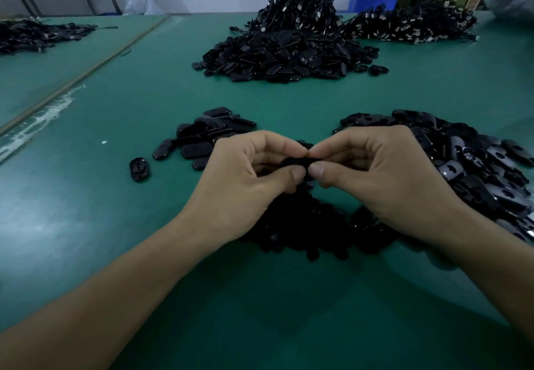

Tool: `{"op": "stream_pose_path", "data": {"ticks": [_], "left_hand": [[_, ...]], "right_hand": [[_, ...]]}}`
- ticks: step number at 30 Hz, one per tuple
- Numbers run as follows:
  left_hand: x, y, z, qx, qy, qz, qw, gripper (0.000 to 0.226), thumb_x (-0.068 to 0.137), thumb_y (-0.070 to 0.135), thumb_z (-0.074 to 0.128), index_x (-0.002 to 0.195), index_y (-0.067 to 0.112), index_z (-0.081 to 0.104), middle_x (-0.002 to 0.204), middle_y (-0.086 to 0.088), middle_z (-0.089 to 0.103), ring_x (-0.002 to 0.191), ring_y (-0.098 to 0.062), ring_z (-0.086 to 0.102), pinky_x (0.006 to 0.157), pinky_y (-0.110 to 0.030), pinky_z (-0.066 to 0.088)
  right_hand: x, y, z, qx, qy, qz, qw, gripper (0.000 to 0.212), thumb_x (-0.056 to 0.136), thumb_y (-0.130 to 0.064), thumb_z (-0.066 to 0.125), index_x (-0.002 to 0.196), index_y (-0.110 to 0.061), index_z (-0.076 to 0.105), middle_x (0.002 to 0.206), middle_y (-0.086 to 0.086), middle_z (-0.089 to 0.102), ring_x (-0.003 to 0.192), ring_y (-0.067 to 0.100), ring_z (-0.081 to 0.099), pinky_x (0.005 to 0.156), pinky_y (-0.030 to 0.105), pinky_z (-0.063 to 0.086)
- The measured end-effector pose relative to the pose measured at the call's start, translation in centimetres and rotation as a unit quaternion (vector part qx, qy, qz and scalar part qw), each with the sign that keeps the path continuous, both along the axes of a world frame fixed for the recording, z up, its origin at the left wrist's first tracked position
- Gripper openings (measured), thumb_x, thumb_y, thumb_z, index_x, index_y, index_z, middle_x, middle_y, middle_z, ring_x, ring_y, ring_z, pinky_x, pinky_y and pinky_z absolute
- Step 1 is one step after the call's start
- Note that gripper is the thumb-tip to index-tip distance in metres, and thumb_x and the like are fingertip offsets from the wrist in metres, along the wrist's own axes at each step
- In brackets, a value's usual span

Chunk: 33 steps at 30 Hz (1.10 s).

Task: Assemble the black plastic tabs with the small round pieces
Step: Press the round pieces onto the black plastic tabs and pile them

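Head view: both hands meet over the middle of the green table [115, 225], thumbs almost touching. Left hand [248, 173] and right hand [384, 173] each pinch one end of a single black tab [300, 163], thumb on the near side, forefingers curled over the top.

Tab is off the table, just above the heap of small round pieces [303, 225] lying directly under the wrists. Its long axis runs left-right, roughly level, from one pinch to the other. Only a short dark strip shows between the fingertips. Neither hand is nearer: it's shared, dead centre.

Can't tell whether a round piece is already seated in the tab. Fingers cover the slot and black on black is murky here. Looks like the press-in step, judging by both thumbs bearing on the middle.

Loose tabs:
- big heap [476, 167] just beside the right hand, many with slotted faces up
- smaller heap [208, 135] beyond the left hand, probably finished ones
- one stray tab [139, 169] apart to its left

Drop-off likely goes forward-left, so the left hand has the short reach. Next blank comes from the right.

Risk: the round piece slips out and vanishes into the heap below.

Far end of the table: a larger mound of tabs [289, 51] and a tangle of cables [410, 25], well apart.
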<state>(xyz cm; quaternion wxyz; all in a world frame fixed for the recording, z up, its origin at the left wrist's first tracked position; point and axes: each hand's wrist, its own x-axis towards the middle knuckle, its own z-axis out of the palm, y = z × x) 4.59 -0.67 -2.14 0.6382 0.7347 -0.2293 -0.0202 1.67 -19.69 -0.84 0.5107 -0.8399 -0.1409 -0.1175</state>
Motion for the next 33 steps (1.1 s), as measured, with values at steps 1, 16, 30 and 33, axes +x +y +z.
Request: {"op": "stream_pose_path", "data": {"ticks": [1,16,30,33], "left_hand": [[0.0,0.0,0.1,0.0,0.007,0.0,1.0,0.026,0.083,-0.002,0.077,0.089,0.023,0.073,0.081,-0.002,0.077,0.069,-0.013,0.072,0.067,-0.02,0.056],[-0.7,-0.5,1.1,-0.039,0.071,0.044,0.996,0.024,0.076,-0.01,0.078,0.085,0.012,0.073,0.08,-0.012,0.076,0.062,-0.015,0.07,0.066,-0.024,0.061],[-0.7,-0.2,1.5,-0.042,0.075,0.035,0.996,0.023,0.076,-0.005,0.079,0.091,0.011,0.074,0.078,-0.008,0.077,0.061,-0.013,0.071,0.062,-0.018,0.056],[-0.9,-0.3,1.5,-0.045,0.074,0.033,0.996,0.023,0.076,-0.006,0.078,0.09,0.012,0.074,0.075,-0.006,0.076,0.061,-0.013,0.07,0.062,-0.019,0.056]], "right_hand": [[0.0,0.0,0.0,0.015,0.008,0.009,1.0,0.016,0.083,-0.013,0.079,0.088,-0.027,0.074,0.076,-0.008,0.076,0.071,0.006,0.072,0.068,0.018,0.055],[0.2,0.0,0.0,0.004,0.035,-0.021,0.999,0.008,0.077,-0.02,0.079,0.079,-0.025,0.073,0.072,-0.007,0.074,0.065,0.006,0.069,0.066,0.022,0.057],[-0.1,0.3,0.1,0.071,0.032,0.022,0.997,0.004,0.084,-0.014,0.075,0.085,-0.016,0.072,0.066,-0.003,0.072,0.059,0.006,0.066,0.058,0.011,0.047],[-0.1,0.2,0.0,0.092,0.049,0.031,0.994,0.005,0.083,-0.016,0.074,0.087,-0.016,0.072,0.065,-0.003,0.071,0.059,0.005,0.064,0.057,0.013,0.047]]}}
